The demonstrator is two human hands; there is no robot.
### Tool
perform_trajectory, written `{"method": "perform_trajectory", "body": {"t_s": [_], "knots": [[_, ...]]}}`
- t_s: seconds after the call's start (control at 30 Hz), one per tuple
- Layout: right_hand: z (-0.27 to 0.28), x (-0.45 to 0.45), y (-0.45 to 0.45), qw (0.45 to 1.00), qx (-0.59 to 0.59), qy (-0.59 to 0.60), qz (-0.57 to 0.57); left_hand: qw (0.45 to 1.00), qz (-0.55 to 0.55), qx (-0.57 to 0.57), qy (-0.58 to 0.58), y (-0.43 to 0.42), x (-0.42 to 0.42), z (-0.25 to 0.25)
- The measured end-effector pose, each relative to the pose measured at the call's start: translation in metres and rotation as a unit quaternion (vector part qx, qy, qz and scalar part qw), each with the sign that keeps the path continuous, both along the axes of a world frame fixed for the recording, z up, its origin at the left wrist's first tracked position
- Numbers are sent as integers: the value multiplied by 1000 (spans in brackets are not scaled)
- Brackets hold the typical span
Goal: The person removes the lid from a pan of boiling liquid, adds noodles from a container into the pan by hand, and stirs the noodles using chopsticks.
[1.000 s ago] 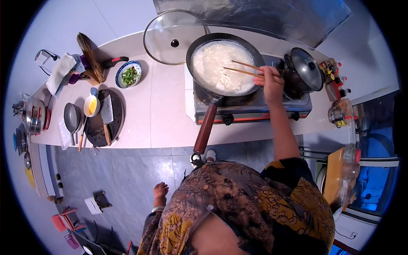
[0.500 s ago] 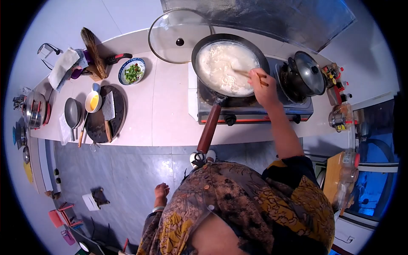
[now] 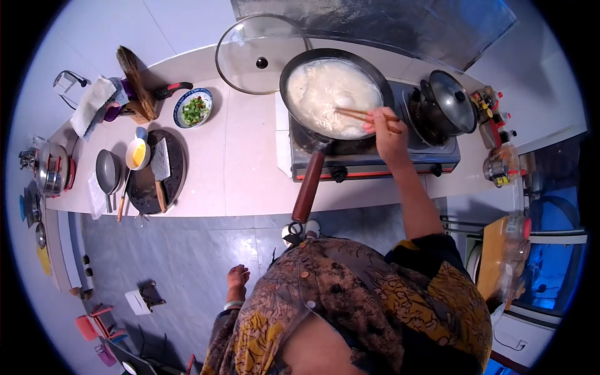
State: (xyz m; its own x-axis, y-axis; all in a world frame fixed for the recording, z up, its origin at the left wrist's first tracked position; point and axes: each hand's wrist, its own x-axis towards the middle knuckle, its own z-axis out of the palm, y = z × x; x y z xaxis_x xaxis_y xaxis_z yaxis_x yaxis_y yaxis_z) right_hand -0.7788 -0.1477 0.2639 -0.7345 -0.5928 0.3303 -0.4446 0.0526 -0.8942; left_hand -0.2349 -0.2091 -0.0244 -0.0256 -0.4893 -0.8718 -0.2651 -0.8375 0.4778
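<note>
A dark frying pan with a red-brown handle (image 3: 309, 189) sits on the gas stove (image 3: 375, 164). It holds whitish liquid with pale noodle-like strands (image 3: 331, 94). My right hand (image 3: 392, 136) grips wooden chopsticks (image 3: 357, 114) at the pan's right rim, and their tips reach into the liquid. My left hand (image 3: 237, 276) hangs low beside my body, away from the counter, with its fingers curled; whether they hold anything is too small to tell.
Left of the pan stand a glass lid (image 3: 244, 44), a bowl of chopped greens (image 3: 193, 109), a cleaver (image 3: 160, 164) on a round board (image 3: 177, 178), a bowl with yellow liquid (image 3: 137, 154) and a small pan (image 3: 108, 170). A lidded pot (image 3: 449, 103) occupies the right burner.
My right hand dipped toward the pan with the chopsticks, then moved slightly down and right. The chopstick tips have shifted within the liquid, and the strands lie differently. My left hand stays low.
</note>
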Motion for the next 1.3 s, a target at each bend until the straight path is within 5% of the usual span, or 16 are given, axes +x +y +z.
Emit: {"method": "perform_trajectory", "body": {"t_s": [0.2, 0.33, 0.5, 0.87, 1.07, 1.3], "knots": [[-6, 4, -3, 998, -42, -40, -18, 1000, 9, -4, -1, 7, 12, 1], [0, 3, -5, 997, -55, 42, -42, 988, -112, -104, 20, 17, 41, -37], [1, 8, 4, 998, 12, 69, 3, 998, -29, -17, -50, 15, 11, 27], [29, -1, -80, 998, -4, 8, 61, 1000, 14, 7, -5, 9, 17, 5], [5, -34, -115, 954, 138, 255, 74, 1000, 21, 10, -11, 17, 21, 2], [23, -50, -84, 929, 236, 281, 55, 999, 32, 39, -17, 34, 31, -11]]}}
